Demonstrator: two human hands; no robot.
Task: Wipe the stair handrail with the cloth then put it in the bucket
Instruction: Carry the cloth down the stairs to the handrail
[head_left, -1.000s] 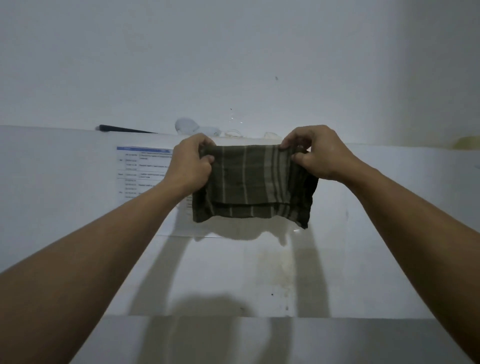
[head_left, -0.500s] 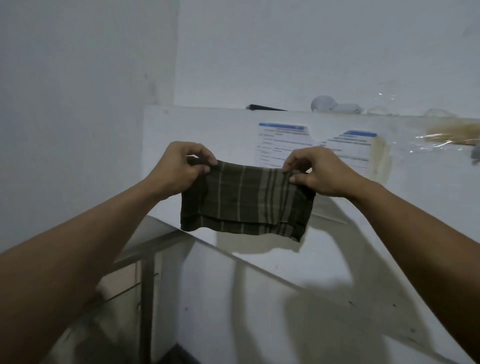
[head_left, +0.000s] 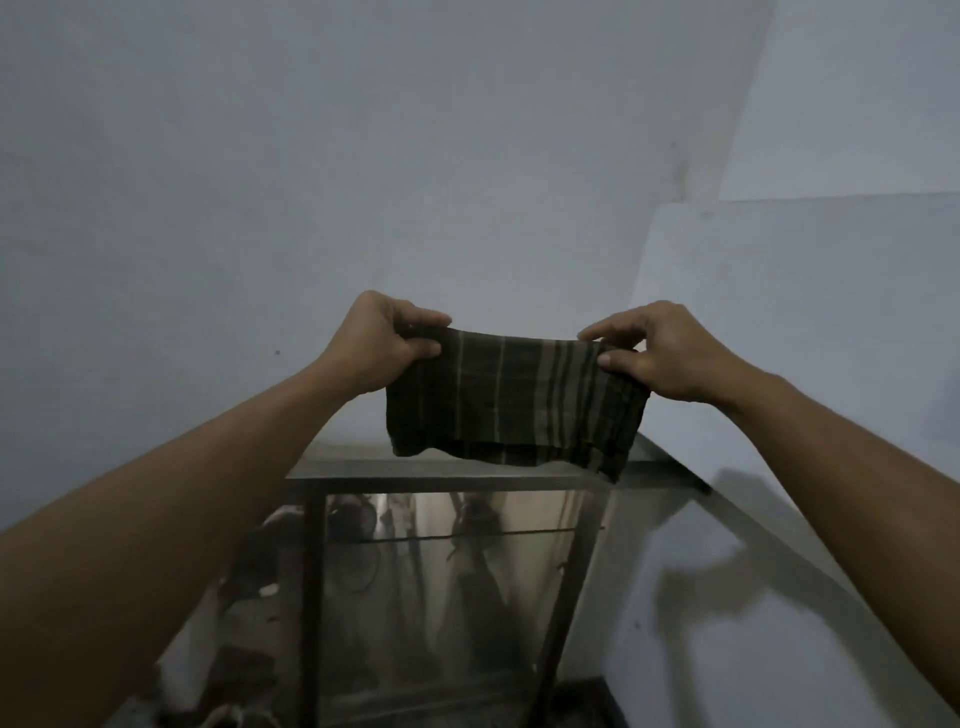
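A dark green cloth (head_left: 511, 400) with pale stripes hangs folded between both hands at chest height. My left hand (head_left: 382, 343) pinches its top left corner and my right hand (head_left: 660, 353) pinches its top right corner. Right below the cloth runs a flat grey metal handrail (head_left: 441, 475), horizontal, with dark metal posts (head_left: 313, 597) under it. The cloth's lower edge hangs just above the rail; I cannot tell whether they touch. No bucket is in view.
A plain pale wall (head_left: 363, 156) fills the left and the top. A white half wall (head_left: 805, 338) slopes down on the right. Below the rail, a dim lower room (head_left: 441, 597) with blurred objects shows through the posts.
My view has swung left, away from the ledge with the papers, and the handrail and its posts are now in sight. Both hands still hold the cloth stretched between them.
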